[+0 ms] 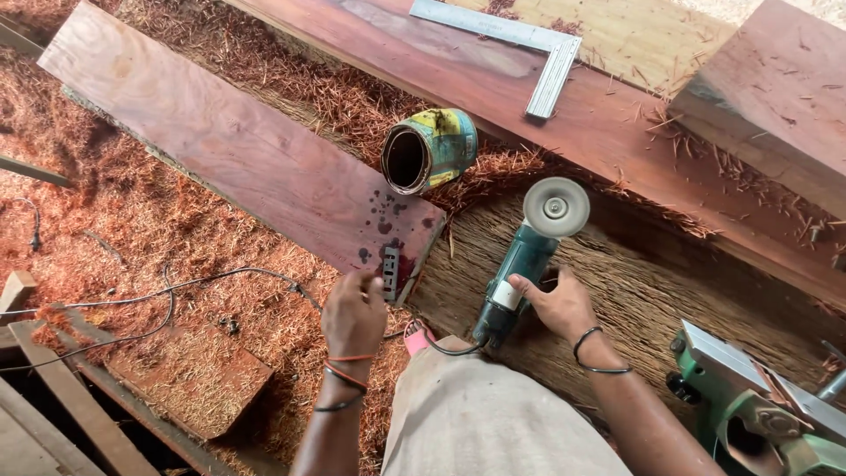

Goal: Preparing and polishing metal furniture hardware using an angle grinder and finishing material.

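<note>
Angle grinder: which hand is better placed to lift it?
Right hand, probably: it already rests on the angle grinder body. The left hand is at the metal piece on the plank.

One tin with a paper label, one label on a grinder

A round tin lies on its side among red shavings, open mouth toward the camera, just beyond the end of a reddish plank; its wrap-around label is yellow, teal and green, stained and worn. A small white label band circles the teal grinder body, beside the right hand.
</note>
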